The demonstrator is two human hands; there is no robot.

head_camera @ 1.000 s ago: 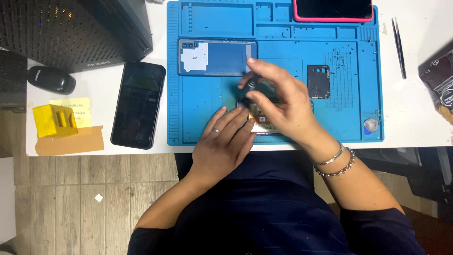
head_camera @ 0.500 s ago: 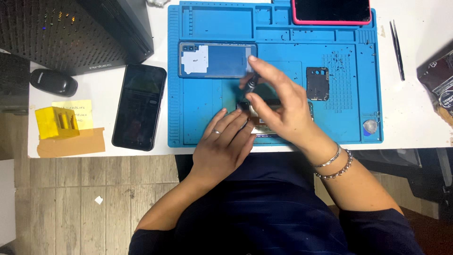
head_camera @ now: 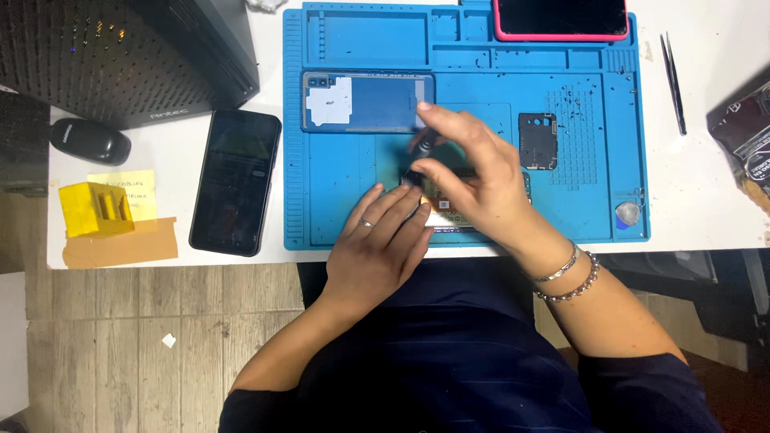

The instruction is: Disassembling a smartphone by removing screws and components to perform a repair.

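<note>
Head view: opened phone (head_camera: 449, 215) lies crosswise under both hands; right hand (head_camera: 473, 180) pinches dark upright tool (head_camera: 423, 148) above it, left hand (head_camera: 383, 248) flat, steadying its near-left end.

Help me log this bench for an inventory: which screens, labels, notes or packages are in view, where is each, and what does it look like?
Dark phone: left of the blue mat, face up, screen off.
Pink-cased device: mat's top edge, dark screen.
Yellow sticky note: far left, handwritten.
White label: on the blue back cover, irregular shape.
Dark bag: right edge, glossy.
Opened phone: under the left hand and right hand, mostly hidden.
</note>
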